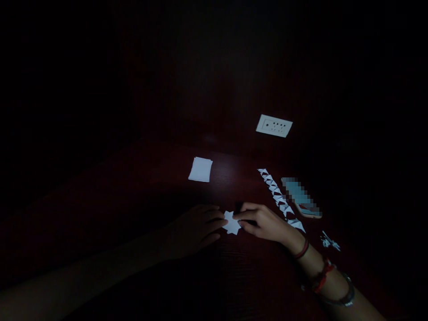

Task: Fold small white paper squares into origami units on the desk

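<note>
A small white paper star (231,224) with several points lies on the dark reddish table between my hands. My left hand (202,225) is in shadow on its left side. Its fingers are stretched and apart, with one fingertip resting on the paper. From the right, my right hand (267,222) has its fingers bent around the star's edge, one tip on top and the thumb side at the rim. Bracelets circle my right wrist. Beyond that hand runs a slanting row of folded white paper pieces (276,194), its nearest piece (296,224) by the wrist.
A stack of white paper (200,170) lies farther back on the table (160,174). At the right are a phone (301,198) with a blurred-out screen and some small white scraps (330,242). A socket plate (274,126) is on the wall. Deep darkness hides the surroundings.
</note>
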`<state>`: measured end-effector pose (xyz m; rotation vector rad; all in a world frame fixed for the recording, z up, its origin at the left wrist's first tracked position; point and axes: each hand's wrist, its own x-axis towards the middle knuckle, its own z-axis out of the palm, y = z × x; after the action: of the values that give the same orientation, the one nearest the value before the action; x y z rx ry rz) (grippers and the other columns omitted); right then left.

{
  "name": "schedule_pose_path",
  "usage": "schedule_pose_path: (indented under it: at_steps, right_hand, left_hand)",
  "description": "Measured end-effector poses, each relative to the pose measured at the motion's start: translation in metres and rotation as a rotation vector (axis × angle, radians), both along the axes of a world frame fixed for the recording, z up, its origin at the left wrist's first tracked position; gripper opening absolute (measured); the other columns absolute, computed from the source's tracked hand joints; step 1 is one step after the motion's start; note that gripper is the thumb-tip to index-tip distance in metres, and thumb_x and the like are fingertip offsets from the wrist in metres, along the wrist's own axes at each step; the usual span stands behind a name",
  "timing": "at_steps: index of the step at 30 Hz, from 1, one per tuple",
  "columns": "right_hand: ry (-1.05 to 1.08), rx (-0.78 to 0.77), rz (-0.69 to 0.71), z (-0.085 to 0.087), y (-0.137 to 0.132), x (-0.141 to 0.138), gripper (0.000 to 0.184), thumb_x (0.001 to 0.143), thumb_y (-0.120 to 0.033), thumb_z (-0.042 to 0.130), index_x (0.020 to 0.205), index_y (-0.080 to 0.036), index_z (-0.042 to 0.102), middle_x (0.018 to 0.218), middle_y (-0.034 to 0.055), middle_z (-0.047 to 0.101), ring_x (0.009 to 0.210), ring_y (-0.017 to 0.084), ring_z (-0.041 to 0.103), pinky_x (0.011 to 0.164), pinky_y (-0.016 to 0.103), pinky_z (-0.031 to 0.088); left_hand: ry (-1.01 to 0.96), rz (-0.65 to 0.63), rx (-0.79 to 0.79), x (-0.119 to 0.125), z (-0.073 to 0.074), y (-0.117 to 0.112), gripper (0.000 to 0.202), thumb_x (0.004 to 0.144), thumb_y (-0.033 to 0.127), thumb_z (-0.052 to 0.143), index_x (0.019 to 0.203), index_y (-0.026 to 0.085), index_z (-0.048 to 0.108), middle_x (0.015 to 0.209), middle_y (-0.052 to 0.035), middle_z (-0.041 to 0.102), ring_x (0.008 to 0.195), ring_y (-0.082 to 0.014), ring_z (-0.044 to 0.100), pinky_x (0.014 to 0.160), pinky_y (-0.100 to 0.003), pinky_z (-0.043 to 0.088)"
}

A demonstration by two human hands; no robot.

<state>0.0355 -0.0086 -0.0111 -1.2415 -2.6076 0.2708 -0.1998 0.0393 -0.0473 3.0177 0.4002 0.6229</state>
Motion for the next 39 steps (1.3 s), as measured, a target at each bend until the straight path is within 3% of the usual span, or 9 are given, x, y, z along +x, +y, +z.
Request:
schedule_pose_path:
  at_steps: [16,25,36,39]
  right_hand:
    - [-0.003,-0.001,-0.01,0.0014,-0.0026,-0.0027,0.032,0.081,-0.016,0.044,0.11,-0.024,0.055,0.091,0.002,0.054,0.079,0.011,0.053,0.074,0.022,0.041]
    - [-0.045,0.03,-0.041,-0.0027,-0.0011,-0.0038,0.035,0.084,-0.02,0.041,0.118,-0.025,0.048,0.089,0.0019,0.051,0.077,0.012,0.052,0.071,0.022,0.041]
    - [-0.084,0.049,-0.033,-0.0008,-0.0005,-0.0066,0.027,0.084,-0.017,0.039,0.105,-0.021,0.056,0.082,0.0014,0.054,0.069,0.01,0.051,0.064,0.02,0.037]
    - [-0.089,0.057,-0.036,-0.0002,0.0004,-0.0076,0.029,0.084,-0.017,0.04,0.109,-0.022,0.054,0.082,0.0013,0.054,0.068,0.01,0.051,0.063,0.02,0.037]
  left_hand:
    - [-0.027,0.011,0.02,-0.0001,0.0023,-0.0017,0.033,0.087,0.025,0.043,0.119,0.021,0.043,0.12,-0.0027,0.047,0.116,-0.0204,0.035,0.095,-0.036,0.032]
    - [-0.025,0.007,-0.011,0.0018,0.0006,-0.0014,0.034,0.088,0.024,0.041,0.122,0.021,0.04,0.122,-0.0013,0.047,0.117,-0.0195,0.033,0.097,-0.035,0.031]
    - [-0.02,0.018,-0.006,0.0015,0.0017,-0.0012,0.033,0.087,0.025,0.041,0.12,0.023,0.042,0.119,-0.0018,0.048,0.108,-0.0195,0.041,0.091,-0.036,0.034]
    - [-0.012,0.019,-0.013,0.0027,0.0014,-0.0009,0.033,0.086,0.024,0.042,0.119,0.023,0.043,0.118,-0.0025,0.048,0.107,-0.0197,0.042,0.09,-0.036,0.034]
